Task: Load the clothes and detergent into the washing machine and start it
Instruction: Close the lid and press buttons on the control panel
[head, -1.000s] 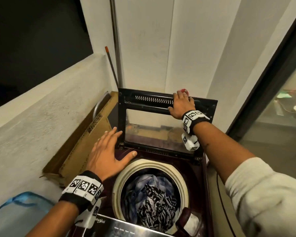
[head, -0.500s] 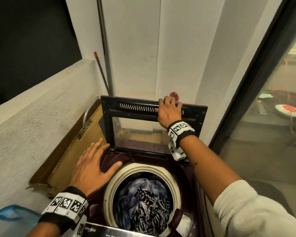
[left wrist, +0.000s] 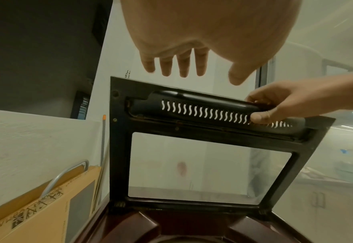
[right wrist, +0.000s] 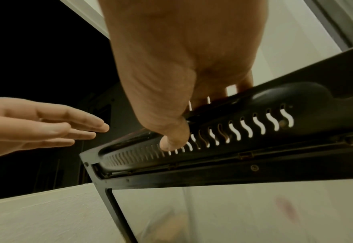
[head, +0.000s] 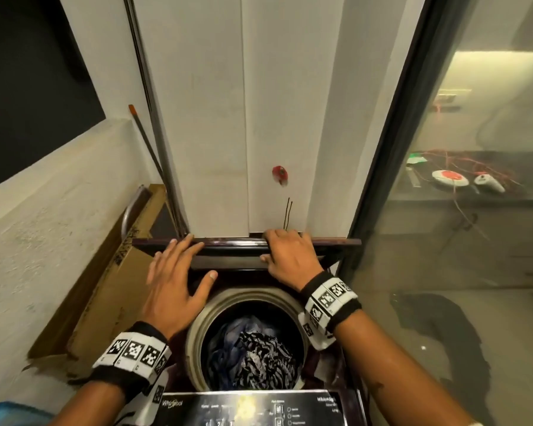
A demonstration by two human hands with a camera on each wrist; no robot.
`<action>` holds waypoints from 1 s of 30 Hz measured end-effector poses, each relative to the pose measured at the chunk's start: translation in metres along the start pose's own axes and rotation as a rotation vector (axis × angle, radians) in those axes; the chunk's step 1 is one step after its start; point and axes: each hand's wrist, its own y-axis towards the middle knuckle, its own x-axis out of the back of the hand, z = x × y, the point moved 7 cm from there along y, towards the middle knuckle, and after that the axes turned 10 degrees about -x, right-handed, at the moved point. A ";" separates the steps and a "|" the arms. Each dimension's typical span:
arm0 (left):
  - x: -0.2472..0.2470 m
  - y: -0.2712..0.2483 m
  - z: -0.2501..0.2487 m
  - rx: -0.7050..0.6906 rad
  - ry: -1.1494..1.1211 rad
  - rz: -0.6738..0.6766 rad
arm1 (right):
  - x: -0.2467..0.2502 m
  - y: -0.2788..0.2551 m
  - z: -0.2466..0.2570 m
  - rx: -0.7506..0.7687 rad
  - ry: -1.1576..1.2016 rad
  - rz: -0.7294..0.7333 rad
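Observation:
The top-loading washing machine [head: 253, 407] stands below me, its drum [head: 197, 330] holding blue and black-and-white striped clothes [head: 253, 355]. The dark glass lid [head: 234, 245] is tilted partway forward over the tub. My right hand [head: 290, 259] grips the lid's free edge, fingers over the top and thumb on the slotted strip [left wrist: 202, 113]. My left hand [head: 176, 281] is spread flat, fingers straight, by the lid's left part; I cannot tell whether it touches. The lid frame [right wrist: 275, 164] fills the right wrist view, with my right hand [right wrist: 181, 74] on it and my left hand [right wrist: 46, 128] beside it.
A cardboard box [head: 114, 287] leans between the machine and the low white wall [head: 43, 210]. Thin rods [head: 154, 142] stand in the corner. A red knob [head: 279, 174] sits on the wall behind the lid. A glass door [head: 443, 241] runs along the right.
The lid has tipped forward from upright with my right hand still on its edge. My left hand has lifted off the machine's top deck and moved up to the lid.

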 end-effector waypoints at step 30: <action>-0.111 -0.192 0.068 0.219 -0.095 0.935 | -0.205 -0.204 0.015 -0.233 -0.057 0.580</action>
